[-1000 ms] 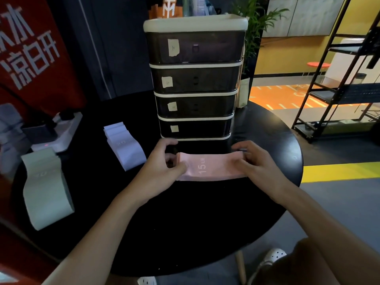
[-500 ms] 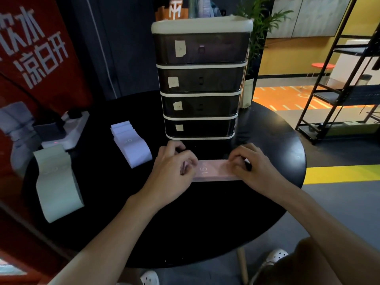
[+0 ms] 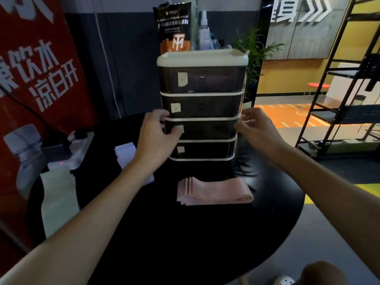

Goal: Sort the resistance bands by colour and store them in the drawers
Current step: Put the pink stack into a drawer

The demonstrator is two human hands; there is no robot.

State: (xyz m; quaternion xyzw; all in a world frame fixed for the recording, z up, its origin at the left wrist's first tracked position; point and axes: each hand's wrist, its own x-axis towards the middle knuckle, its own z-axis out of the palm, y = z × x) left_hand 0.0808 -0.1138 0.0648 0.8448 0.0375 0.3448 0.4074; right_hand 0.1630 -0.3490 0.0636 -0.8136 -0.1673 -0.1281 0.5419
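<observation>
**Hands at the third drawer, pink bands left on the table**

The left hand [image 3: 158, 138] had taken hold of the third drawer [image 3: 205, 128] at its left front corner, fingers over the top rim and thumb pressed on the dark front. The right hand [image 3: 259, 130] was up at the same drawer's right edge with its fingers half curled. It was blurred, and I could not tell whether it gripped anything or only came close.

The drawer tower [image 3: 202, 58] stood at the far middle of the round black table [image 3: 185, 243]. It had four smoky drawers under a cream lid, all closed flush. Each front carried one paper label [image 3: 182, 79], four in all, the writing too small to read.

Three lots of bands lay out. The folded pink bands [image 3: 213, 192] sat near of the tower, apart from it, with several layers fanned at the left end and bare tabletop on every side. The white bands [image 3: 124, 150] lay left of the tower, partly under the left forearm. A pale green band [image 3: 58, 202] lay along the left rim, just near of a white power strip [image 3: 80, 144].

On the lid stood a pouch [image 3: 174, 27] with a joined T and M logo, and a spray bottle [image 3: 203, 31] beside it. The red banner [image 3: 41, 58] at the left bore large white Chinese characters, 饮水 among them. A black rack [image 3: 339, 116] stood well off to the right, with open floor between it and the table's right rim.
</observation>
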